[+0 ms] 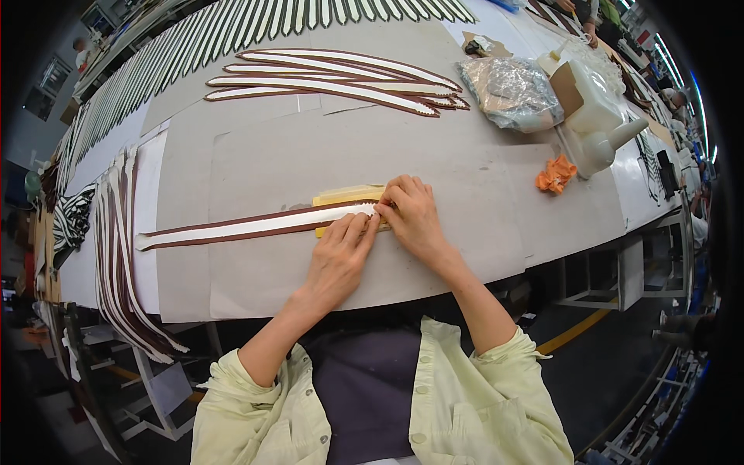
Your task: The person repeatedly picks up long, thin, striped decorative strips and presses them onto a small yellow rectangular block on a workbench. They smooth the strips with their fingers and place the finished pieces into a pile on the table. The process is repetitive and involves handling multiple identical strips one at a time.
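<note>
A long strip, white along its middle with brown edges, lies flat across the table before me. Its right end rests over a yellow piece that shows above and below it. My left hand presses its fingertips on the strip close to that end. Right beside it, my right hand has thumb and fingers closed together at the strip's toothed tip. The fingers cover part of the tip, and both hands nearly touch.
Several similar brown-and-white strips lie piled beyond my hands, and more hang over the left edge. Dark-edged strips line the far side. At right are a plastic bag, a white bottle and a crumpled orange piece.
</note>
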A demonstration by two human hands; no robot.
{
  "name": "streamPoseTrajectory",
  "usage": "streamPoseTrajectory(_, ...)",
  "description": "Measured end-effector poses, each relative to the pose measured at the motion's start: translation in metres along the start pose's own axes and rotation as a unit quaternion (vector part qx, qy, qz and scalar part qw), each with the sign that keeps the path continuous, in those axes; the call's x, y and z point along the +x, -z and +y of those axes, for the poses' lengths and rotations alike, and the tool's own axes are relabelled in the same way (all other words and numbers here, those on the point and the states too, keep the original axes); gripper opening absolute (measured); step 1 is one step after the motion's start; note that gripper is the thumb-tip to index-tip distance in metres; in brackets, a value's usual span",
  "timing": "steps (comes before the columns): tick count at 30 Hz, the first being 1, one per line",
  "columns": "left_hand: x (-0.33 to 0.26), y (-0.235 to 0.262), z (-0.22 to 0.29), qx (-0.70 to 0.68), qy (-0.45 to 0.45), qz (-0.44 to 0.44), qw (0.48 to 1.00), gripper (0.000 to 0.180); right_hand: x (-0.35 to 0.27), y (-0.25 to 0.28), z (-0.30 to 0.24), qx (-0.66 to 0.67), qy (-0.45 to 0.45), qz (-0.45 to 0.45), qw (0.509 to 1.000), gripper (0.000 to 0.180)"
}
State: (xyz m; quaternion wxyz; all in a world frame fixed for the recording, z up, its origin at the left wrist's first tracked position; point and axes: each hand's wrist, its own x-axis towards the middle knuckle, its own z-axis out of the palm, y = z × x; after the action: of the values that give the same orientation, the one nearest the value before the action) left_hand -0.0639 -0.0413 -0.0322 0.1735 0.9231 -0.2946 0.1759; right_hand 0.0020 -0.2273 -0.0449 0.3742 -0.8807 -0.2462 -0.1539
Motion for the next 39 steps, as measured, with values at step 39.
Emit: streamPoseTrajectory(39,0.011,-0.002,0.002,0.053,-0.004,-0.029,0.998,0.057,-0.034,0.027,-0.016,-0.132,0.103,-0.049,0.985,0.042)
